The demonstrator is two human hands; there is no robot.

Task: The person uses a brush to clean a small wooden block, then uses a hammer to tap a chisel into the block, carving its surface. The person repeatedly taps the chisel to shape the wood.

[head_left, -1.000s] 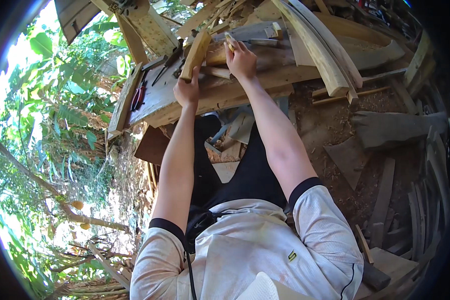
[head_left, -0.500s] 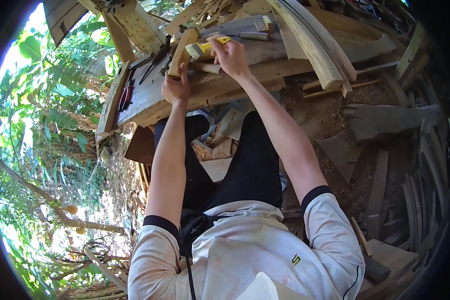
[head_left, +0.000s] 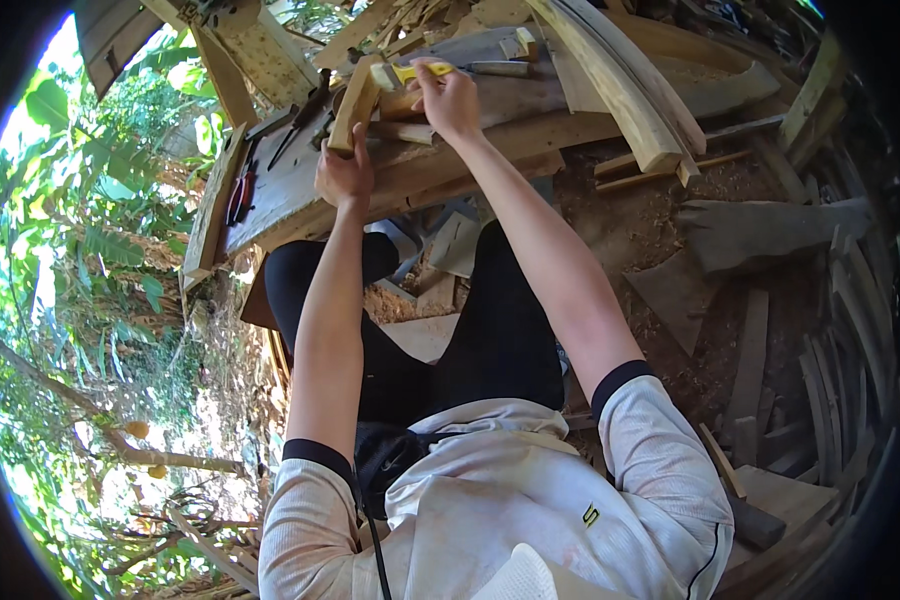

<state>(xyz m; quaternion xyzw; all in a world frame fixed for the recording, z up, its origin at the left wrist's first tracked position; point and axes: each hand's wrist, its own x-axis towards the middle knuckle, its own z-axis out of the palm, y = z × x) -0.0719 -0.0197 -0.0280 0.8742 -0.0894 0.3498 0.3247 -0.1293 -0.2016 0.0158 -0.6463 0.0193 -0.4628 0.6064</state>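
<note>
My left hand [head_left: 343, 176] grips the lower end of a wooden block [head_left: 354, 108], which stands tilted over the workbench [head_left: 295, 190]. In my right hand [head_left: 450, 105] is a paintbrush with a yellow handle [head_left: 408, 73], pinched between the fingers. Its pale bristles [head_left: 383, 77] are at the block's upper right side; whether they touch it I cannot tell. Below the brush, a short wooden piece [head_left: 402, 132] lies on the bench. A tool with a brownish handle [head_left: 500, 69] rests to the right of my right hand.
Red-handled pliers [head_left: 240, 196] lie at the bench's left end, near a dark slender tool [head_left: 298, 125]. Long curved timbers [head_left: 630, 105] jut over the bench on the right. Boards and offcuts [head_left: 750, 360] cover the ground at right. Green plants [head_left: 100, 200] grow at left.
The brush has turned in my right hand and its bristles have moved slightly up along the block. My left hand keeps its hold. The whole view has shifted a little.
</note>
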